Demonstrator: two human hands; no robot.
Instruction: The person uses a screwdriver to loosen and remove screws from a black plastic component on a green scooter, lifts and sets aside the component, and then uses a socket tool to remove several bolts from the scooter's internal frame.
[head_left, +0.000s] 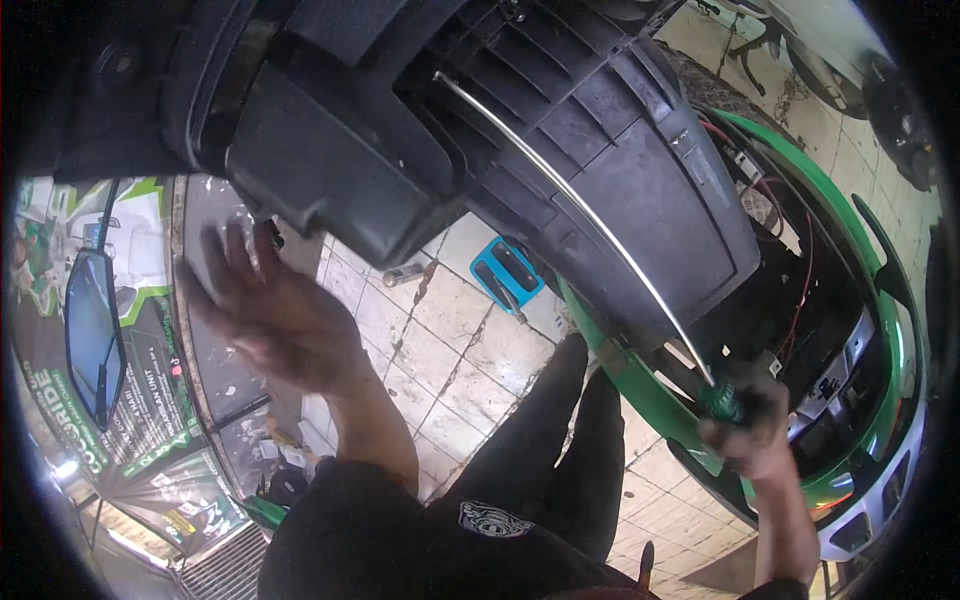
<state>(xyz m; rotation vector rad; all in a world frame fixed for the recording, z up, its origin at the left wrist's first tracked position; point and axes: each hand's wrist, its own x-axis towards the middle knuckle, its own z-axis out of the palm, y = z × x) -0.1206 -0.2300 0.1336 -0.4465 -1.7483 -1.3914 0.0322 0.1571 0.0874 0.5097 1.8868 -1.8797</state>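
My right hand (755, 425) is wrapped round the green handle of a long screwdriver (600, 225). Its thin metal shaft slants up to the left, and the tip meets the ribbed part of a large black plastic housing (640, 180). Whether a screw sits at the tip cannot be made out. My left hand (265, 305) is raised below the housing's boxy left section, fingers spread and a little blurred, with nothing held. Beneath and right of the housing lies a green scooter body (880, 290), with thin red wires (805, 290) in its open middle.
On the tiled floor (450, 370) lies a blue tray (478, 272) with dark pieces in it, near a small cylinder (404, 275). A mirror (93, 340) stands at the left before a printed green and white banner (50, 400). Another dark wheel (895, 120) is at the far right.
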